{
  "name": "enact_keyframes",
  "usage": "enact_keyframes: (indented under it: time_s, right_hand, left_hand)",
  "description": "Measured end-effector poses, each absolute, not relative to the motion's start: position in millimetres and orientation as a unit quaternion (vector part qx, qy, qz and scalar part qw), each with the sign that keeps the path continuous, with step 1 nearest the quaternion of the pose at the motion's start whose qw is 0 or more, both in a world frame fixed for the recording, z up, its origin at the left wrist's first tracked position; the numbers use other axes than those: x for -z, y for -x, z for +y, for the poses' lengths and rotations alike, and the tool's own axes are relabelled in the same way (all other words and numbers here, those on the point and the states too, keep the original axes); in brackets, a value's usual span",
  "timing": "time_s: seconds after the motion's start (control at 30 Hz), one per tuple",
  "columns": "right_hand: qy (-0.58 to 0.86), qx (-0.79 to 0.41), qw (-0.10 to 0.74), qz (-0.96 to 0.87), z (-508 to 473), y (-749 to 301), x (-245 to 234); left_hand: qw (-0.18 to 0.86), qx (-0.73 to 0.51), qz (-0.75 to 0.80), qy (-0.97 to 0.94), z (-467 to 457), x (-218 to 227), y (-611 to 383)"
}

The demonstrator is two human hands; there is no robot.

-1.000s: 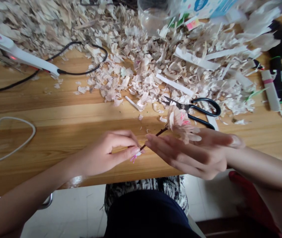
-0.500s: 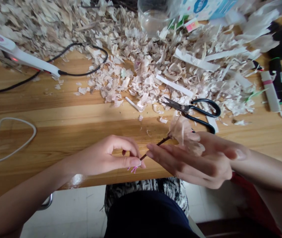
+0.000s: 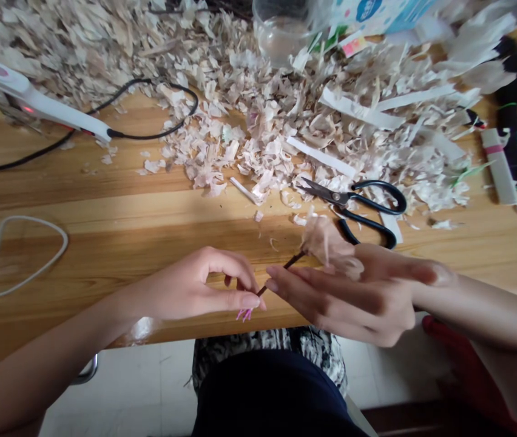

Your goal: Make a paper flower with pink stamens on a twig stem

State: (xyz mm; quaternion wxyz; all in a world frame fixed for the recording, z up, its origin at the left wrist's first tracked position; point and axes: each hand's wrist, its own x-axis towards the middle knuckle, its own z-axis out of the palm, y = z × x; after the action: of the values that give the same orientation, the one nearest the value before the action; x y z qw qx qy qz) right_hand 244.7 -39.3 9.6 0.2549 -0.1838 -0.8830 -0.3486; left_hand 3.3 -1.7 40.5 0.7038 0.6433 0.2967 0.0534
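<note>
A handmade flower (image 3: 329, 243) with pale, thin, crinkled petals sits on a dark brown stem (image 3: 293, 260). My left hand (image 3: 213, 285) pinches the stem's lower left end between thumb and fingers, where a tuft of bright pink threads (image 3: 244, 314) sticks out below the thumb. Close on its right is my right hand (image 3: 354, 297), its long fingers together and their tips against the stem. The petals lie along the upper side of that hand and partly hide it. Just beyond the petals, black-handled scissors (image 3: 347, 197) lie spread on the wooden table (image 3: 117, 209).
Pale scraps (image 3: 235, 115) cover the back of the table. At left lie a white device (image 3: 49, 103) with a red light and black cord, and a white cable (image 3: 65, 240). A clear plastic cup (image 3: 281, 36) stands at the back. A glue tube (image 3: 499, 167) lies at right.
The flower and my right hand have shifted slightly left, showing more of the lower scissor handle. My left hand has hardly moved and keeps its pinch on the stem.
</note>
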Motion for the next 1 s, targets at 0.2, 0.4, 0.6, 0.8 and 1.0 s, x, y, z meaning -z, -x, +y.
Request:
enact_keyframes:
  time_s: [0.2,0.4,0.6,0.8,1.0]
  right_hand:
    - [0.186,0.224,0.205,-0.934,-24,-245,-21]
    - [0.063,0.183,0.253,-0.948,-7,-255,-37]
    - [0.066,0.181,0.284,-0.939,-3,-249,-33]
    - [0.061,0.187,0.370,-0.908,5,-235,-18]
    - [0.090,0.167,0.361,-0.913,2,-231,-12]
  left_hand:
    - [0.733,-0.049,0.263,-0.625,1,-40,-4]
    - [0.774,-0.012,0.242,-0.585,3,-38,-1]
    - [0.831,-0.008,0.222,-0.510,5,-31,1]
    - [0.860,-0.009,0.225,-0.459,5,-25,2]
    - [0.865,-0.031,0.231,-0.445,3,-24,2]
